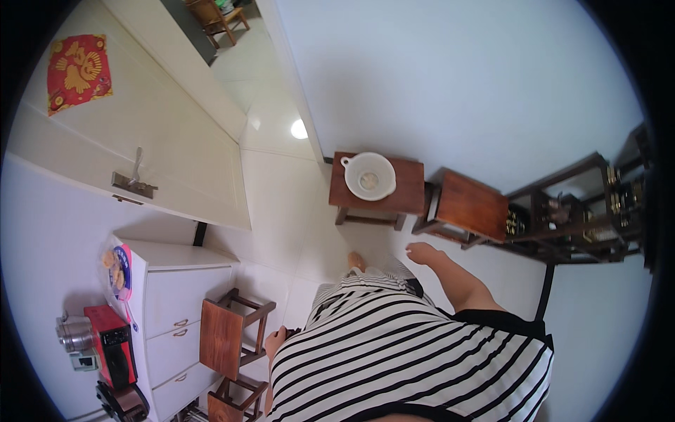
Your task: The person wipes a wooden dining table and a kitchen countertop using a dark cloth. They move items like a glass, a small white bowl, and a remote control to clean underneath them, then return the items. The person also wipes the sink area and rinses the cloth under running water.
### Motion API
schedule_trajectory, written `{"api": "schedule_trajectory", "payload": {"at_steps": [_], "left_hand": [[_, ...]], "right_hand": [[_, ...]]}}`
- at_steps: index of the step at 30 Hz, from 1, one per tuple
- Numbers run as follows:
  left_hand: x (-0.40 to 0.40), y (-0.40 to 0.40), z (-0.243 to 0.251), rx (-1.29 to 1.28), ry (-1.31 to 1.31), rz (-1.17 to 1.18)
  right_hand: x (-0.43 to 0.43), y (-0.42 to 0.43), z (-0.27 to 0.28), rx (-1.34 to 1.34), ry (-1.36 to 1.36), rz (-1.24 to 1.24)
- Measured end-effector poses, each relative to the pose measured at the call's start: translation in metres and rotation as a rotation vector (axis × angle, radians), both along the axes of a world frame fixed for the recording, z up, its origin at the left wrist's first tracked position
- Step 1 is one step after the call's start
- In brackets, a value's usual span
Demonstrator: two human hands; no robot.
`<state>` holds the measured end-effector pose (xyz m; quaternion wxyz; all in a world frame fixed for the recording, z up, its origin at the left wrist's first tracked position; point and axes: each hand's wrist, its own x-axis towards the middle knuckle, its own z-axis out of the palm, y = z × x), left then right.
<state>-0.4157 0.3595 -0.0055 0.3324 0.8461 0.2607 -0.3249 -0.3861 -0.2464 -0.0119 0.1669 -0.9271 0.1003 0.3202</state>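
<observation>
My left hand [275, 340] is low at my side, partly covered by the striped shirt [390, 348]. Its fingers curl at a small dark object [291, 332], mostly hidden, so its kind is unclear. My right hand [423, 253] reaches out over the floor with nothing visible in it; how far its fingers close does not show. Beyond it, a white plastic basin [389, 182] with a side handle sits on a wooden stool [411, 182]. Something pale, too small to name, lies at the bottom. A second wooden stool [472, 205] is nearest to my right hand.
Dark wooden shelving [559, 232] lines the right wall. On the left are an inward-standing door [174, 137], a white drawer cabinet [174, 300] carrying a red appliance [111, 345] and a plate of food [120, 271], and a wooden stool [221, 337]. A doorway shows a chair [213, 18].
</observation>
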Motion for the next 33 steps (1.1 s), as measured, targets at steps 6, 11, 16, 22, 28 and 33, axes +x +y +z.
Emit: {"api": "schedule_trajectory", "payload": {"at_steps": [6,11,16,22,28,33], "left_hand": [[-0.005,-0.021,-0.022,0.021,0.094,-0.044],[-0.031,0.018,-0.096,0.167,-0.007,-0.054],[0.021,0.042,-0.116,0.186,-0.059,-0.081],[0.229,0.058,-0.071,0.039,-0.237,-0.324],[0.362,0.011,-0.044,-0.146,-0.418,-0.41],[0.454,-0.056,0.002,-0.108,-0.335,-0.427]], "right_hand": [[0.159,0.045,0.111,0.247,-0.487,-0.057],[0.267,0.04,0.225,0.214,-1.121,-0.098],[0.308,0.022,0.383,-0.233,-1.88,-0.241],[0.362,-0.036,0.495,-0.964,-2.22,-0.589],[0.266,-0.103,0.521,-1.155,-2.053,-1.168],[0.189,-0.148,0.518,-1.167,-2.194,-1.016]]}}
